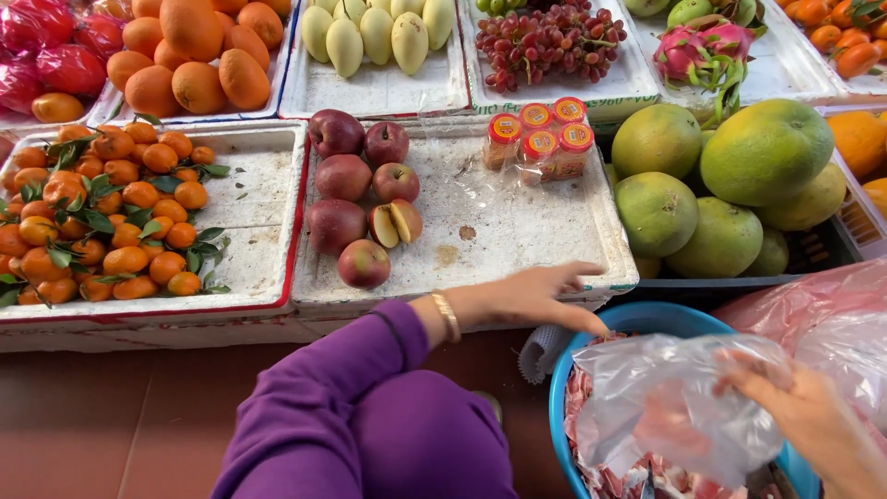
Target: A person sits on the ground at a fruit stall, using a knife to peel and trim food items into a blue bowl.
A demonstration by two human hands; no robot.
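A clear plastic bag (674, 407) sits bunched over a blue basin (647, 322) at five o'clock in the head view, the right hand (795, 407) gripping its edge from the right, fingers closed into the film. The basin holds pinkish scraps, partly hidden under the bag. The left hand (540, 298), open with fingers stretched flat and a gold bracelet (447, 315) at the wrist, reaches out of a purple sleeve (342, 388) toward the basin's rim at its eleven o'clock, just beside the front edge of a white foam tray (517, 231). In that tray, at the centre of the view, lie dark red apples (344, 176), one of them cut open (395, 223), and at its one o'clock corner a wrapped cluster of small jars with orange lids (540, 139). At nine o'clock a second foam tray (263, 185) carries small leafy tangerines (111, 212). At eleven o'clock larger oranges (194, 55) are heaped; at twelve, pale yellow mangoes (379, 32) and red grapes (550, 42); at one o'clock, a pink dragon fruit (702, 46). Big green pomelos (721, 176) fill a crate at three o'clock. A pink plastic bag (822, 305) lies at four o'clock, just beside the basin.
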